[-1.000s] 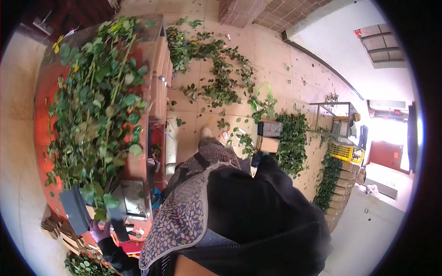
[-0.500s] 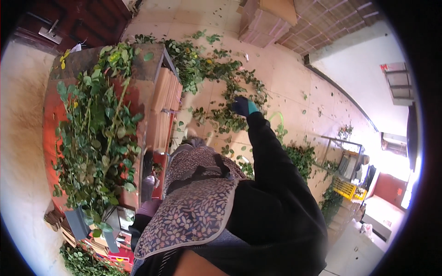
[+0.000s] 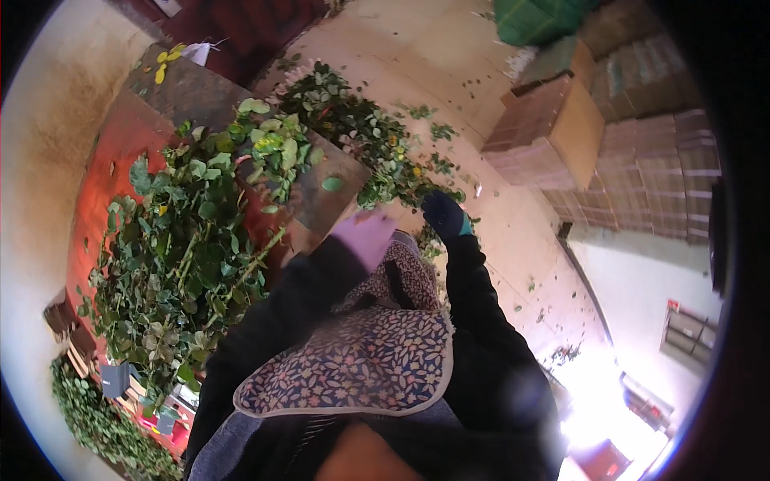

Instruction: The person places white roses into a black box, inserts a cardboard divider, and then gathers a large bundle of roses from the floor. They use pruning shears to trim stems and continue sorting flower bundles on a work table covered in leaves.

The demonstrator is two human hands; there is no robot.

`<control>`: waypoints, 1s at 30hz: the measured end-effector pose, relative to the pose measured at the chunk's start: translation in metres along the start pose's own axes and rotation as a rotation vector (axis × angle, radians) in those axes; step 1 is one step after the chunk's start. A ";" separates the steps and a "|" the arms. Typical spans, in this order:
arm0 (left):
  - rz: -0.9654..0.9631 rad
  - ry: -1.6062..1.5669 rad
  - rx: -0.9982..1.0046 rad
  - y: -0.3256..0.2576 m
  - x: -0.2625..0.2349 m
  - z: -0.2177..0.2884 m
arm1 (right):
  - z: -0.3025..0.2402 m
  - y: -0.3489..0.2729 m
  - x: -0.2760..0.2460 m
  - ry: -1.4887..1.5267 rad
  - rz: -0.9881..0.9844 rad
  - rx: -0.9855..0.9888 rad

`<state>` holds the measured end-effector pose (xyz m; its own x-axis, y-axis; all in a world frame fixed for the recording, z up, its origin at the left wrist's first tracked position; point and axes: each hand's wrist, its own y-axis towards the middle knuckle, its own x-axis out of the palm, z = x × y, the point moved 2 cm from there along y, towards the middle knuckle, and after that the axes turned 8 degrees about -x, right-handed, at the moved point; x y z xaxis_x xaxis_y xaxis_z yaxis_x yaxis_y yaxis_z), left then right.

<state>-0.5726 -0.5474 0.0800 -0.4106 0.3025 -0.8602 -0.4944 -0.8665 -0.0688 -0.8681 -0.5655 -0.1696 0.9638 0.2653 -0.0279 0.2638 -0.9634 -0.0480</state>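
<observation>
My left hand (image 3: pixel 367 236), in a pink-purple glove, is beside the right edge of the table (image 3: pixel 120 152), in front of my body. Its fingers are stretched out but blurred, with nothing visible in them. My right hand (image 3: pixel 444 214), in a dark blue glove with a teal cuff, hangs over the floor near a heap of cut leafy stems (image 3: pixel 345 112). The fingers look loosely bent and apart, and I see no stem in them. A thick pile of leafy green stems (image 3: pixel 188 248) covers much of the red tabletop, left of both hands.
Cardboard boxes (image 3: pixel 553 132) are stacked at the far right, below a green bundle (image 3: pixel 541 20). Loose leaves litter the tiled floor (image 3: pixel 513 232). More greenery (image 3: pixel 104 425) lies at the lower left. Yellow leaves (image 3: pixel 164 64) rest on the table's far corner.
My left hand has risen from low beside the table to in front of my body. My right arm has drawn in from its reach over the floor. The view has turned.
</observation>
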 end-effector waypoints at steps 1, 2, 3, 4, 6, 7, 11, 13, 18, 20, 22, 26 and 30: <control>-0.035 -0.049 -0.126 0.024 -0.010 0.000 | 0.008 0.020 -0.004 -0.355 -0.124 -0.101; 0.194 -0.079 -0.050 0.040 -0.007 -0.013 | 0.008 0.041 -0.003 -0.522 -0.201 -0.172; 0.285 -0.045 -0.127 0.055 -0.019 -0.021 | 0.005 0.061 -0.003 -0.691 -0.270 -0.238; 0.375 -0.009 -0.206 0.070 -0.031 -0.031 | 0.003 0.065 -0.007 -0.105 -0.128 -0.013; 0.607 0.035 -0.428 0.082 -0.054 -0.088 | -0.006 0.092 -0.004 0.491 -0.059 0.250; 0.641 0.144 -0.610 0.080 -0.062 -0.118 | -0.015 0.110 -0.002 -0.268 -0.314 -0.019; 0.454 0.212 -1.196 0.103 -0.100 -0.194 | 0.048 0.155 -0.032 -0.193 -0.433 0.189; 0.327 0.173 -1.318 0.104 -0.102 -0.219 | 0.051 0.176 -0.041 0.607 -0.207 0.640; 0.365 0.189 -1.313 0.076 -0.048 -0.251 | 0.064 0.199 -0.061 0.498 -0.314 0.744; 0.449 0.226 -1.292 0.078 -0.022 -0.211 | 0.050 0.195 -0.089 0.413 -0.139 0.898; 0.524 0.251 -1.128 0.071 -0.011 -0.188 | 0.072 0.200 -0.113 0.396 -0.089 0.942; 0.540 0.225 -1.032 0.042 0.039 -0.116 | 0.153 0.187 -0.145 0.357 -0.061 1.036; 0.208 -0.051 -1.215 -0.030 0.086 -0.003 | 0.209 0.164 -0.161 0.246 -0.224 0.928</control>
<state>-0.5904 -0.4968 0.0065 -0.4395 0.1065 -0.8919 0.6052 -0.6986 -0.3816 -0.9884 -0.7579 -0.3816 0.9044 0.3212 0.2810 0.4070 -0.4511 -0.7942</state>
